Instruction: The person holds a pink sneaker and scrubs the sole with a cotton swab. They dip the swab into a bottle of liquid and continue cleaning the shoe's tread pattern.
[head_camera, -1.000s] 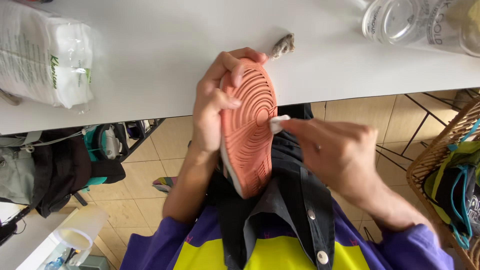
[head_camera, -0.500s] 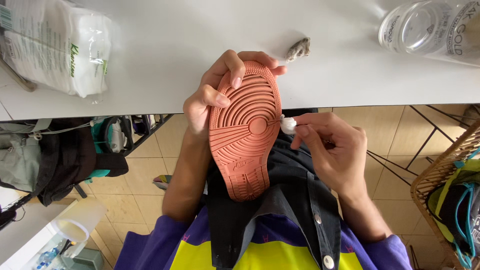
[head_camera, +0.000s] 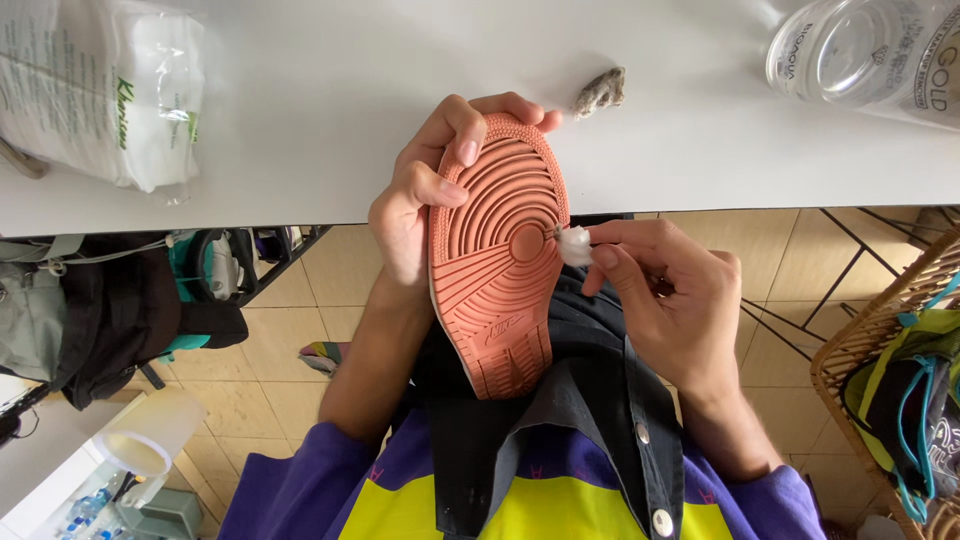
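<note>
At centre frame, a stiff, light shoe (head_camera: 497, 255) (sole up) is gripped at the toe by the left hand (head_camera: 420, 200); a soft cotton wad (head_camera: 574, 245) is pinched in right hand (head_camera: 670, 300) fingertips.

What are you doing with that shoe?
The left hand holds a shoe upside down, its orange sole facing up, just at the edge of the white table. The right hand pinches a small white cotton wad against the sole's edge. A used grey wad lies on the table.
</note>
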